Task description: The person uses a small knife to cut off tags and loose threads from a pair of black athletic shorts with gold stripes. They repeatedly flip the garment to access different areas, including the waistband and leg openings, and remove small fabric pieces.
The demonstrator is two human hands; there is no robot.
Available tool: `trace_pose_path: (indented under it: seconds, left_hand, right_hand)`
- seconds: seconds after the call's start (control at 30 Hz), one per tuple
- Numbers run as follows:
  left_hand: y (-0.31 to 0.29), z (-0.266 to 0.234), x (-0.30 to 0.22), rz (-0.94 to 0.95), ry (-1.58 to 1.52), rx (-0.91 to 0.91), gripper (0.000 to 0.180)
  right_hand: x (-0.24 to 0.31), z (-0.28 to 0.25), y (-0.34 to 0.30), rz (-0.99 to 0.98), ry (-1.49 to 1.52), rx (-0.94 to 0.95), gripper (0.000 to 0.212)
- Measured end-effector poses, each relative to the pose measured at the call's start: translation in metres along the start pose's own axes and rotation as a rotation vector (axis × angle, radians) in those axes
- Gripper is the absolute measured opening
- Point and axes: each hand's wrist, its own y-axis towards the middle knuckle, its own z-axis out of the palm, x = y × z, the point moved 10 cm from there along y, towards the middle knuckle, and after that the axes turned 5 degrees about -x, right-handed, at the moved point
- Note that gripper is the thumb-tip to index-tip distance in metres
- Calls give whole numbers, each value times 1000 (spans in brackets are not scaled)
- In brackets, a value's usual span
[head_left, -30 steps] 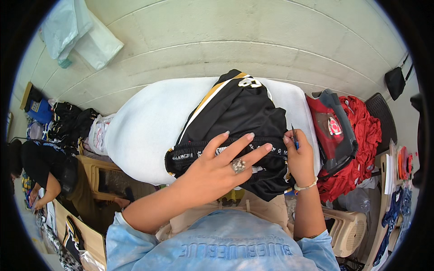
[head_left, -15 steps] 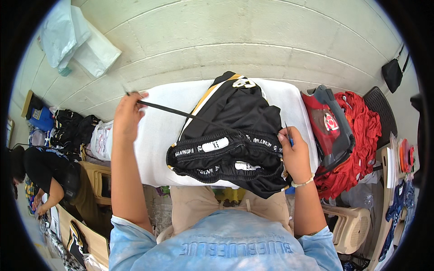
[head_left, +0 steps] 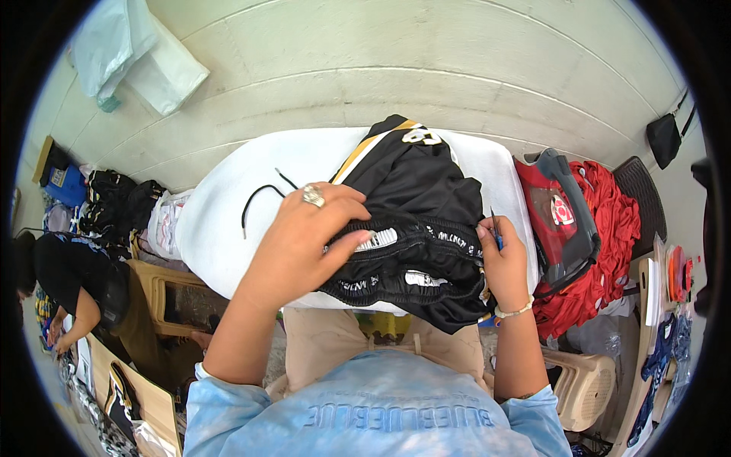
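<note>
Black athletic shorts [head_left: 426, 179] with gold and white side stripes lie on a white padded board [head_left: 217, 221], waistband toward me. My left hand [head_left: 308, 232], with a ring on one finger, reaches over the left end of the elastic waistband [head_left: 449, 266]. Its fingers are stretched out and its thumb stands apart, near a white label patch. Beyond that hand, a loose black drawstring [head_left: 255, 194] curls on the white cover. At the right end of the waistband, my right hand [head_left: 502, 255] is closed on small snips [head_left: 499, 238] with a dark point and a blue handle.
A red and grey steam iron [head_left: 560, 213] stands at the board's right, beside a heap of red garments [head_left: 613, 217]. Plastic stools [head_left: 582, 388] are below on both sides. Another person [head_left: 84, 286] bends over at the far left. A block wall [head_left: 365, 68] rises behind the board.
My left hand has let go of the drawstring and come right and nearer, down to the waistband. The cord, stretched taut before, now lies slack. My right hand still holds the snips.
</note>
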Motion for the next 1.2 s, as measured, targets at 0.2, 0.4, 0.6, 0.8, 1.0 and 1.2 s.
trace_pose_path:
  seconds: [0.2, 0.4, 0.6, 0.8, 1.0, 1.2]
  left_hand:
    - [-18, 0, -3, -117, -172, 19, 11]
    - [-45, 23, -29, -100, 14, 34, 14]
    - [-57, 47, -30, -152, 129, 51, 22]
    - [-60, 44, -28, -141, 120, -38, 12]
    - [-61, 46, -23, -169, 94, -2, 22]
    - [-61, 46, -28, -130, 87, 13, 22]
  right_hand:
    - [1, -1, -1, -32, -6, -18, 11]
    - [73, -21, -12, -506, -414, -278, 22]
    - [125, -18, -44, -523, -79, 48, 41]
    - [130, 16, -69, -423, -105, 473, 40]
    - [132, 15, -74, -533, -256, 454, 37]
    - [129, 12, -76, -498, -251, 328, 36]
